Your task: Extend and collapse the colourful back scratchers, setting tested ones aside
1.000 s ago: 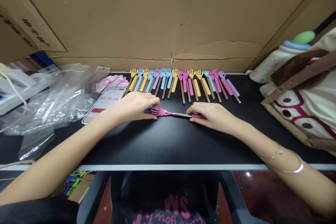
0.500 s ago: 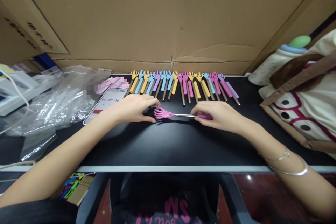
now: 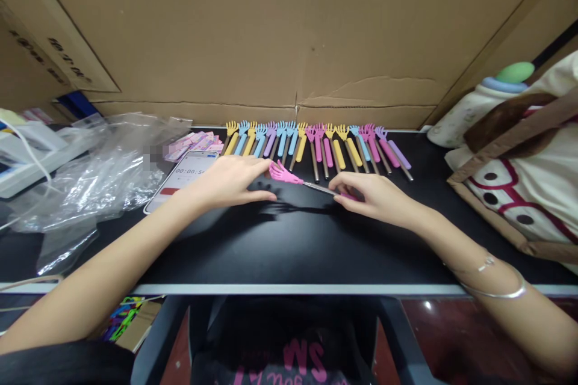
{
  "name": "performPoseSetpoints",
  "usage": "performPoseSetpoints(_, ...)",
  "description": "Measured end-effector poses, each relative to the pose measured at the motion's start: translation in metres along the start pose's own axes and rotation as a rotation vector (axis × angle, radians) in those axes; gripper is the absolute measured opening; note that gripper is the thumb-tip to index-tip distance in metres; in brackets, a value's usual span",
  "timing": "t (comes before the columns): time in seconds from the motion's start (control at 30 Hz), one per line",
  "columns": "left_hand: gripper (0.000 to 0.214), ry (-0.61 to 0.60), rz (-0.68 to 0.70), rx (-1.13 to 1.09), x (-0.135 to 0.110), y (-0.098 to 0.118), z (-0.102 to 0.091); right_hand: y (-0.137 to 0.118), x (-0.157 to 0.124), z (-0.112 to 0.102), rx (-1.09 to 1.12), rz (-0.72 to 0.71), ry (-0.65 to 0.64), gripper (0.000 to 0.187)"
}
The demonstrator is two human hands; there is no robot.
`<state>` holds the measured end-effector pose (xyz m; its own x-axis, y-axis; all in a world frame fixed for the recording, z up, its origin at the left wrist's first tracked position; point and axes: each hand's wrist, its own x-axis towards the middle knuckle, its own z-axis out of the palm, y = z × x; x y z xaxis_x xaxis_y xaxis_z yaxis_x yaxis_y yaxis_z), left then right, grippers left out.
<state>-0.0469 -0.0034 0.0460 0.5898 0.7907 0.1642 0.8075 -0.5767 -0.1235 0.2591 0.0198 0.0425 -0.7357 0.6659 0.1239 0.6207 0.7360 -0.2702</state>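
A pink back scratcher (image 3: 289,177) with a hand-shaped head and a metal rod is held above the black desk. My right hand (image 3: 377,195) pinches its pink handle between thumb and fingers. At the other end, the head lies by the fingertips of my left hand (image 3: 237,180), whose thumb is spread away below. Whether those fingertips touch the head is hard to see. Behind both hands a row of yellow, blue, purple and pink back scratchers (image 3: 326,150) lies side by side, heads toward the cardboard.
Cardboard (image 3: 271,30) walls the back of the desk (image 3: 298,246). On the left are a running phone timer (image 3: 194,162), pink printed packets (image 3: 194,143), clear plastic bags (image 3: 112,174) and a white power strip (image 3: 31,156). A bottle (image 3: 469,111) and a bag (image 3: 533,180) stand right.
The pink scratcher's head has risen off the desk and tilted up toward my left fingers. My left thumb and fingers have parted, and its shadow has separated from it.
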Motion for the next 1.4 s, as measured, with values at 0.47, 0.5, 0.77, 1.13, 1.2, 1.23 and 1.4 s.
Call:
performPoseSetpoints(0.47,0.03,0.039,0.13,-0.092,0.002,0.005,0.005,0.002,0.003,0.008,-0.111,-0.061,-0.004,0.019)
performPoseSetpoints(0.5,0.03,0.034,0.129,-0.093,0.002,0.006,0.005,0.002,0.003,0.007,-0.118,-0.069,0.001,0.02)
performPoseSetpoints(0.77,0.026,-0.014,0.09,-0.127,0.001,0.003,0.005,0.007,0.005,0.011,-0.139,-0.091,-0.015,0.021)
performPoseSetpoints(1.13,0.025,-0.115,0.073,-0.138,-0.002,-0.007,-0.008,0.032,-0.001,-0.005,-0.123,-0.001,-0.1,0.021)
performPoseSetpoints(1.2,0.025,-0.138,0.06,-0.131,-0.003,-0.01,-0.009,0.042,-0.003,-0.011,-0.105,0.044,-0.14,0.021)
performPoseSetpoints(1.23,0.025,-0.142,0.055,-0.124,-0.004,-0.012,-0.01,0.046,-0.003,-0.014,-0.092,0.063,-0.158,0.021)
performPoseSetpoints(1.4,0.022,-0.152,0.029,-0.121,-0.006,-0.013,-0.011,0.052,-0.006,-0.02,-0.044,0.091,-0.241,0.023)
